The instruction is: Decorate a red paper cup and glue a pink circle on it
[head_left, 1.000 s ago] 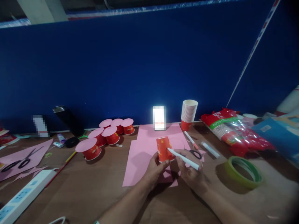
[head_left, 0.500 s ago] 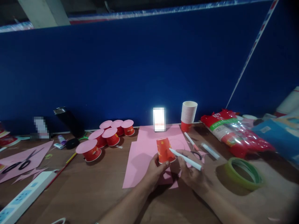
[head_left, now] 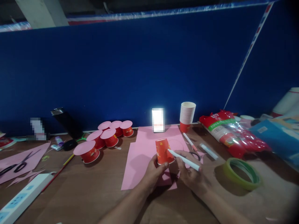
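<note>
An upside-down red paper cup (head_left: 162,151) stands on a pink paper sheet (head_left: 142,155) on the wooden table. My left hand (head_left: 154,173) is closed on the cup's lower rim, fingers pressed to its side. My right hand (head_left: 189,172) grips a white pen (head_left: 184,159), whose tip touches the cup's right side near the rim. Black scissors (head_left: 195,154) lie partly hidden just behind my right hand.
Several red cups capped with pink discs (head_left: 105,140) stand at the left. A stack of paper cups (head_left: 187,116), a lit phone (head_left: 158,119), two markers (head_left: 189,142), a green tape roll (head_left: 241,172), a bag of cups (head_left: 230,132), a power strip (head_left: 21,199) and more scissors (head_left: 16,165) surround the sheet.
The pen tip shifted slightly along the cup's side and back. Both hands and the cup stay in the same place; the camera drifted a little.
</note>
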`<action>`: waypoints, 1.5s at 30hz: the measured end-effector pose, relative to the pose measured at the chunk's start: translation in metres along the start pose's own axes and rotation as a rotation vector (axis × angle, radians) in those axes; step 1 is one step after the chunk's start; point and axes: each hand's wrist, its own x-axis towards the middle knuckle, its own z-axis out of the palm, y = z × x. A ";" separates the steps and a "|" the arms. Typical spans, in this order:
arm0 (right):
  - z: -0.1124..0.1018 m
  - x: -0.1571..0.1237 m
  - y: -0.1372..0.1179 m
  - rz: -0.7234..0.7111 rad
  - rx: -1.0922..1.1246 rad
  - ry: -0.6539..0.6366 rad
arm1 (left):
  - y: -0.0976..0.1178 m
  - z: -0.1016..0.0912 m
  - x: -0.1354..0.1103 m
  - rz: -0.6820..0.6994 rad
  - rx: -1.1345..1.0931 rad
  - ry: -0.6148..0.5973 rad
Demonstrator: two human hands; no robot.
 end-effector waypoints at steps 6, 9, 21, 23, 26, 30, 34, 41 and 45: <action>-0.001 0.002 -0.004 0.032 0.019 -0.023 | -0.001 -0.002 0.000 0.003 0.017 0.000; -0.001 0.004 -0.006 0.064 0.050 -0.031 | 0.000 -0.001 0.000 -0.008 0.007 -0.013; -0.004 0.010 -0.012 0.097 0.097 -0.051 | 0.000 -0.002 0.000 -0.021 -0.016 0.006; -0.004 0.009 -0.011 0.090 0.097 -0.057 | -0.001 -0.002 0.000 -0.020 -0.037 -0.007; -0.002 0.006 -0.009 0.075 0.091 -0.069 | -0.001 -0.001 0.000 -0.018 -0.067 -0.008; 0.000 0.002 -0.007 0.058 0.098 -0.086 | -0.001 0.000 0.000 -0.019 -0.086 0.002; 0.001 0.000 -0.006 0.058 0.109 -0.058 | -0.001 0.000 0.000 -0.018 -0.077 0.000; 0.000 0.001 -0.008 0.106 0.027 0.075 | 0.003 0.005 -0.002 -0.020 -0.088 0.016; 0.001 0.002 -0.009 0.075 0.050 0.051 | 0.003 0.005 -0.001 -0.045 -0.088 0.032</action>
